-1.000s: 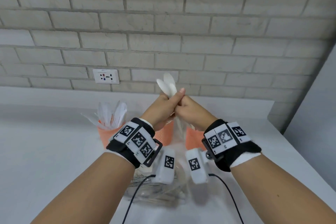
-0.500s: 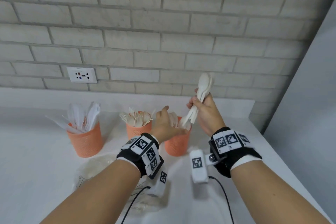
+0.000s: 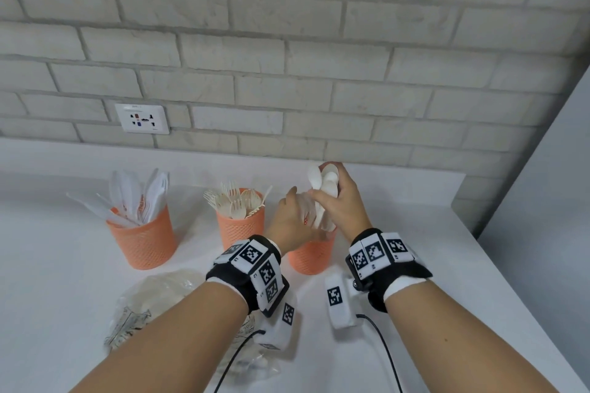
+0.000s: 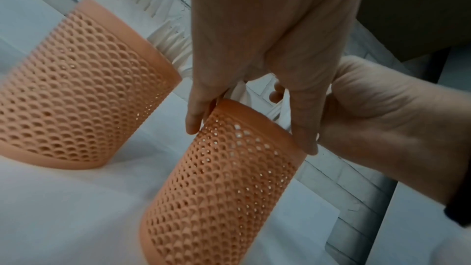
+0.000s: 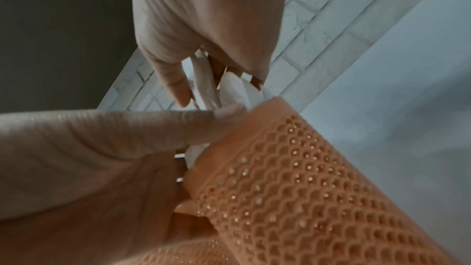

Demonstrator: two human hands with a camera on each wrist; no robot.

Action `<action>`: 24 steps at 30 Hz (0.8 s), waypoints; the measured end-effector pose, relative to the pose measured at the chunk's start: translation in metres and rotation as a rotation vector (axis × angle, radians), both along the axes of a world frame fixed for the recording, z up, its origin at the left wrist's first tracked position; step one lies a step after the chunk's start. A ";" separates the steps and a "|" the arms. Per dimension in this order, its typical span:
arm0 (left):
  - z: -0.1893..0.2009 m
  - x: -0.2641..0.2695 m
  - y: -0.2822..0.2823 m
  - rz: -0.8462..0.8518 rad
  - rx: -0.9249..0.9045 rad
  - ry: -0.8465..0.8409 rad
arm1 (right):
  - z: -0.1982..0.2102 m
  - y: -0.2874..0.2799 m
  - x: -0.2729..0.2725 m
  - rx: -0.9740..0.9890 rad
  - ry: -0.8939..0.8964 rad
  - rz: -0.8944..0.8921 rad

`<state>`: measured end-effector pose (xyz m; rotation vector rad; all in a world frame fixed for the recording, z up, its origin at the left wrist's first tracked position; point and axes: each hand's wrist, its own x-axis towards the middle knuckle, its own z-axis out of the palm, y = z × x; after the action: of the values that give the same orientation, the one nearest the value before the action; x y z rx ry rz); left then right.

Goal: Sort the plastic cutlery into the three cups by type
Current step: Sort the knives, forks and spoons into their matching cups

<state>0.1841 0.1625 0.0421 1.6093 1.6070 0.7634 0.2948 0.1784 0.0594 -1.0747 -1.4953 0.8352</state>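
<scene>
White counter (image 3: 64,265), pale brick wall (image 3: 287,57), wall socket (image 3: 142,118).

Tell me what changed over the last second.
The hands parted: the right hand kept the bundle of spoons and brought it down into the right cup. The left hand let go and dropped to that cup's rim, fingers straight. The knife cup and fork cup stayed put.

Open counter (image 3: 399,217) right of spoon cup (image 3: 311,257).
</scene>
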 end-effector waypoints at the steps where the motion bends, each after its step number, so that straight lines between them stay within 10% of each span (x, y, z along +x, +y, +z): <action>1: 0.000 0.000 -0.001 0.000 0.004 -0.002 | -0.002 -0.001 0.000 -0.005 0.013 0.007; 17: 0.004 -0.001 -0.004 0.011 0.020 -0.030 | -0.010 0.008 0.013 -0.016 0.211 -0.042; 24: 0.007 -0.002 -0.007 -0.023 0.007 0.022 | -0.014 0.012 0.000 0.094 -0.532 -0.013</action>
<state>0.1826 0.1551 0.0491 1.6439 1.6008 0.7428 0.2945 0.1906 0.0456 -1.2968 -1.9411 0.4779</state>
